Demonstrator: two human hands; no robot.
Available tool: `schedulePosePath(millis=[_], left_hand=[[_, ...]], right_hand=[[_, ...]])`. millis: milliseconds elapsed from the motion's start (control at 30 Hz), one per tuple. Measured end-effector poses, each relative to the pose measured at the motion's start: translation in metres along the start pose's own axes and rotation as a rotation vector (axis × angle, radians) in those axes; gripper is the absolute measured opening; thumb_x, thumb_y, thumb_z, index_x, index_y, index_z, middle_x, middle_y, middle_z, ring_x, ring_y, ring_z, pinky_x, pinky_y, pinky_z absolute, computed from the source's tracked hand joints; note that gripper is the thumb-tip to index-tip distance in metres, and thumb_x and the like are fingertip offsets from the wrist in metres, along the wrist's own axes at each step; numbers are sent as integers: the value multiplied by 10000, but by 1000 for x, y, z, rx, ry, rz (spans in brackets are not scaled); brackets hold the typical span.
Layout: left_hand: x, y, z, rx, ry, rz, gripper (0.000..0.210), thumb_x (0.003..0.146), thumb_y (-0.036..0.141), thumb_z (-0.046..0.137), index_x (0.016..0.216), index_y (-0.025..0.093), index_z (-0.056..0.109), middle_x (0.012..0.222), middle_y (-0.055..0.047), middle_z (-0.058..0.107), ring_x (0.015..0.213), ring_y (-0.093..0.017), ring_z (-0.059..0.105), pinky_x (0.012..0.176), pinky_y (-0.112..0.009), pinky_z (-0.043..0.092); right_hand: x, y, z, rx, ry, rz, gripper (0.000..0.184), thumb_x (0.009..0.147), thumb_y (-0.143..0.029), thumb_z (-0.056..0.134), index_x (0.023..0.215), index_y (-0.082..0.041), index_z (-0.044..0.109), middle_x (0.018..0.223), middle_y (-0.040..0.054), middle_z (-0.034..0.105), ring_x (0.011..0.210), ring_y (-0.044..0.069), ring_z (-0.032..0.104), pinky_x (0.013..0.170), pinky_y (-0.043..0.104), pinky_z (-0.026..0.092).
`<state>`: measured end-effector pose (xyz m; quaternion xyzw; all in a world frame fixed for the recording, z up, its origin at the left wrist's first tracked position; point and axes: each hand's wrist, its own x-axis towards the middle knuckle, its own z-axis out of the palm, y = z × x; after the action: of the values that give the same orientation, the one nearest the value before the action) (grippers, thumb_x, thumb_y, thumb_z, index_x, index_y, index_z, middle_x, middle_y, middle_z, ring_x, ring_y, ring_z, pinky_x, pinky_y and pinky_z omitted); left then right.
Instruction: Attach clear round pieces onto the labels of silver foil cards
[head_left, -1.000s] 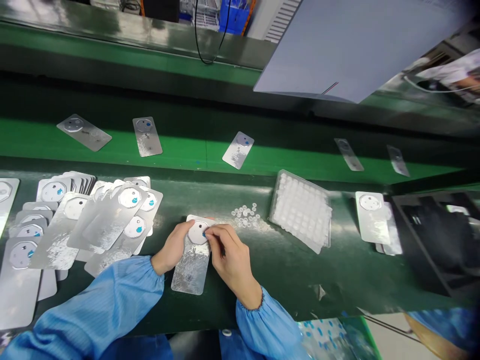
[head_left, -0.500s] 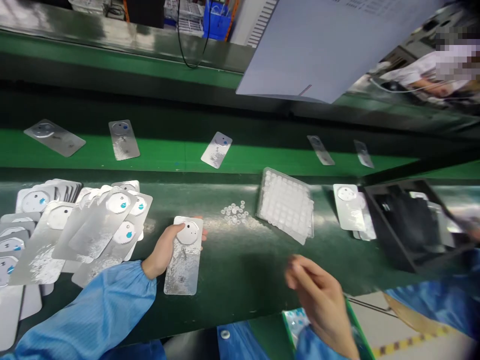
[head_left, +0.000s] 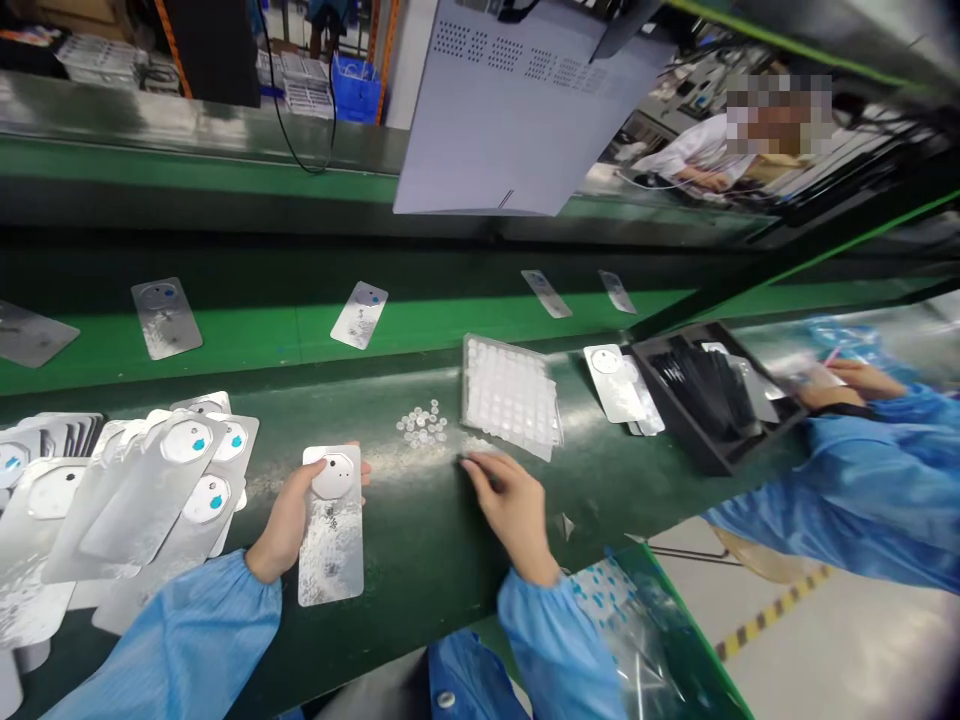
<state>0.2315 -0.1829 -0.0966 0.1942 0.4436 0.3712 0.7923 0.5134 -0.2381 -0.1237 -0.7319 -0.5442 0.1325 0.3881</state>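
Observation:
My left hand (head_left: 289, 515) is closed on a silver phone back cover (head_left: 330, 550), thumb on its front near the round white camera area, fingertips showing past the far edge. The cover is held upright in view, over the green bench. My right hand (head_left: 514, 505) is low over the bench with thumb and forefinger drawn together; whatever may be between them is too small to make out. Just left of those fingertips lies a loose heap of small clear round pieces (head_left: 422, 425). Behind them is a clear tray (head_left: 510, 392) holding rows of whitish round pieces.
Stacked silver covers (head_left: 157, 500) with blue dots fill the left. More covers (head_left: 619, 385) lie by a black box (head_left: 694, 400), where a co-worker's hands (head_left: 847, 385) are busy. A green-edged bin (head_left: 675, 610) sits below the bench edge. A grey monitor (head_left: 502, 120) hangs above.
My right hand has moved left and forward, towards the small clear pieces. My left hand keeps its hold on the phone back cover. The view has turned right, showing more of the co-worker.

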Motion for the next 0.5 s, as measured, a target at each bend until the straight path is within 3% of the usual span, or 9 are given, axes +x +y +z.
schedulePosePath(millis=[100,267,400,500], left_hand=[[0,-1,-2,-4,-11,7,630,771,482,718,1263,88,710,1076,-153,795,1050,-354,728,792,-369,590],[3,-6,-7,25,-52,52,732,798,530,718,1379,96,616,1055,-159,787,1029,-359,729,796,-391,591],[3,-16,-13,201,-13,276,804,870,420,733,1552,240,349,1098,-95,769,947,-280,750,769,-358,596],[3,-24,-16,322,26,443,644,919,350,704,1471,285,379,1244,-96,721,939,-232,759,811,-337,592]], right_hand=[[25,-15,31,50,-57,-23,386,882,-563,680,869,-199,810,873,96,747,628,190,588,677,351,520],[37,-17,26,174,-116,30,442,837,-616,712,776,-184,784,799,103,728,677,220,617,684,361,513],[30,-33,17,361,-207,145,453,833,-620,732,805,-169,756,599,33,653,493,160,547,482,289,449],[18,-53,22,529,-335,201,459,825,-628,745,770,-173,726,517,-5,601,403,116,487,398,247,392]])
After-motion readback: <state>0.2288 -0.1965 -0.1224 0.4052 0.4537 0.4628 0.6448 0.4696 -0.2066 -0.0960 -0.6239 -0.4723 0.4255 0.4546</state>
